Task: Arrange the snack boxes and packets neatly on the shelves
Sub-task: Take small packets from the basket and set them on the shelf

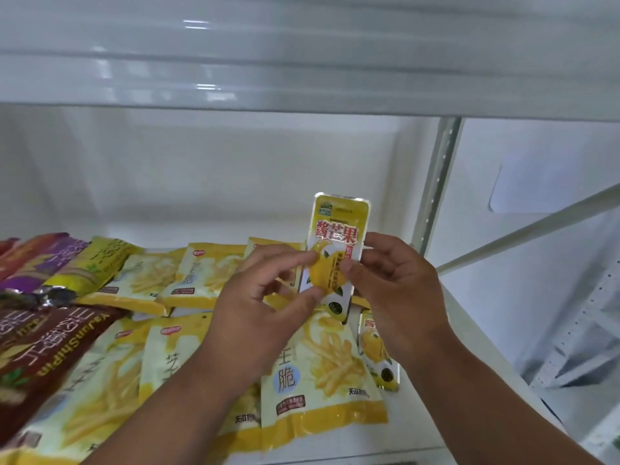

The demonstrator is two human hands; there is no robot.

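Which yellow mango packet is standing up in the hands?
The slim yellow mango packet, held upright by the left hand and right hand. The other mango packet lies flat on the white shelf.

White wall [536, 169] — pale patch [523, 193]

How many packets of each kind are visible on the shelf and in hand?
Fries packets, yellow and white: at least 6, overlapping
Mango packets: 2, one held upright by the left hand and right hand, one lying on the shelf
Dark red packets: 1
Purple packets: 1
Yellow-green packets: 1
Total: about 11
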